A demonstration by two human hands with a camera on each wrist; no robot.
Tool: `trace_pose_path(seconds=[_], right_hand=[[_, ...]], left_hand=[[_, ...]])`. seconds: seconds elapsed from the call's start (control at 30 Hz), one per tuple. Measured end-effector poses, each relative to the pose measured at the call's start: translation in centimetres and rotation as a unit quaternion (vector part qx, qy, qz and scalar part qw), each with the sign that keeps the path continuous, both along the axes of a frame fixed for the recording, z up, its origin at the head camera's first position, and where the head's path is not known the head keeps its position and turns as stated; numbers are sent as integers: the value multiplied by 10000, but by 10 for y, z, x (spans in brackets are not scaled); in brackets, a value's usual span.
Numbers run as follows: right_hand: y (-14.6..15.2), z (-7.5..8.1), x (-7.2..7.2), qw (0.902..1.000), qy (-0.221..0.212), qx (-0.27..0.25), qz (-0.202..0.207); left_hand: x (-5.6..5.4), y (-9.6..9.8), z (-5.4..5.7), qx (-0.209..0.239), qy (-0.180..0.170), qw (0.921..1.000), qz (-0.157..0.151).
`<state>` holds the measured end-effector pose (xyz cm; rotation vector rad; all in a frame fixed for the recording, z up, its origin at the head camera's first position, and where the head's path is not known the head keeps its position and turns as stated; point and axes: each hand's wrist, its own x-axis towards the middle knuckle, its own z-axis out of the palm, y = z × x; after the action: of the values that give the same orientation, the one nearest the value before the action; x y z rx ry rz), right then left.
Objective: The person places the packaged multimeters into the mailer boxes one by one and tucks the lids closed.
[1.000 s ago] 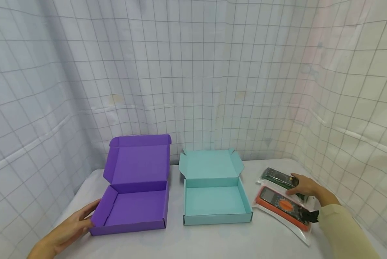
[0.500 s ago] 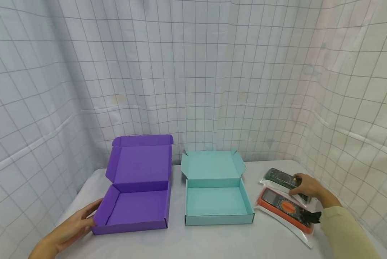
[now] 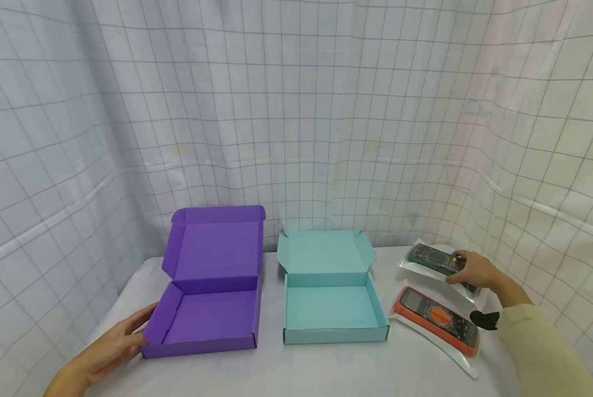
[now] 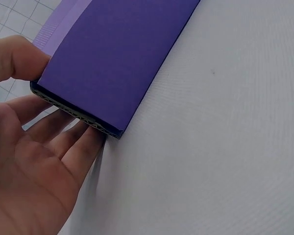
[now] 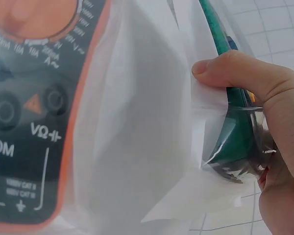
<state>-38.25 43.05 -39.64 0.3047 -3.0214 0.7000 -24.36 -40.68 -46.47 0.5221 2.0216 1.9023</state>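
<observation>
Away from its neighbour, the green meter (image 3: 429, 256) is shifting with my right hand (image 3: 477, 271), and a gap is widening between the two bagged packets. Behind everything, a gridded curtain (image 3: 306, 110) is hanging around the white surface (image 3: 271, 372). On my left, the purple box (image 3: 199, 347) is standing with its lid up, and my left hand (image 3: 110, 344) is pinching its near left corner, thumb over the rim and fingers against the outside. Beside it, the teal box (image 3: 336, 336) is lying open too. Farther right, the orange meter (image 3: 439, 318) is resting face up in its bag, nearest to me. Just beyond it, my right hand is holding the green meter near its right end, thumb on the near edge, fingers reaching over the far side; whether it is fully off the surface I cannot tell. I am expecting a stiff, moderately heavy body, with the thin clear bag (image 3: 425, 270) sliding over it, so I am favouring a grip across the solid sides rather than the loose plastic.
</observation>
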Motion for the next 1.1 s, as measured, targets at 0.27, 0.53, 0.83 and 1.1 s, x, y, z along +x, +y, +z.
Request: trace_pose_path(seconds=[0.27, 0.53, 0.83, 1.1], right_hand=[[-3, 11, -3, 9999, -34, 55, 138], [-17, 22, -7, 9993, 53, -123, 339], [-36, 31, -10, 9980, 0, -316, 545], [-58, 35, -13, 9963, 130, -354, 773]], left_hand=[[-2, -2, -1, 83, 0, 9999, -134], [-3, -3, -1, 1, -33, 10000, -79], [-3, -4, -2, -13, -49, 10000, -50], [-3, -5, -4, 175, 18, 9997, -188]])
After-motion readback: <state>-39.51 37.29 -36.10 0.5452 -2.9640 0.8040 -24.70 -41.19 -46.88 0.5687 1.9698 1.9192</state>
